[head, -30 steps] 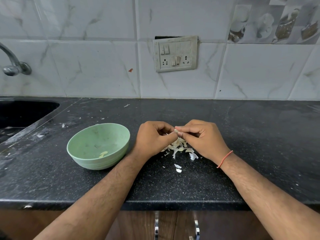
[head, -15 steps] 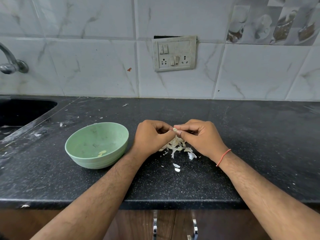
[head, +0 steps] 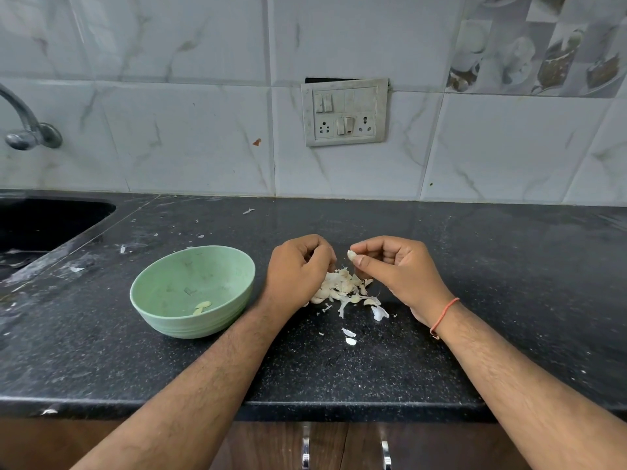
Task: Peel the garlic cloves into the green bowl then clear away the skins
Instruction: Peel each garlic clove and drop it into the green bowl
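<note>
Pale garlic clove [head: 351, 255] pinched at right hand [head: 397, 273] fingertips, left hand [head: 298, 269] apart

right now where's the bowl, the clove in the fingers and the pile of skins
bowl [head: 159, 283]: head view, left inner wall
clove [head: 352, 255]: head view, exposed tip
pile of skins [head: 341, 288]: head view, middle of heap

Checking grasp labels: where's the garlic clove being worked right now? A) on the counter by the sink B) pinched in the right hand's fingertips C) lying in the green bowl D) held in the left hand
B: the right hand pinches the garlic clove between thumb and forefinger above the pile of skins; the left hand is apart from it, fingers curled over the pile, and what it holds cannot be seen.
</note>
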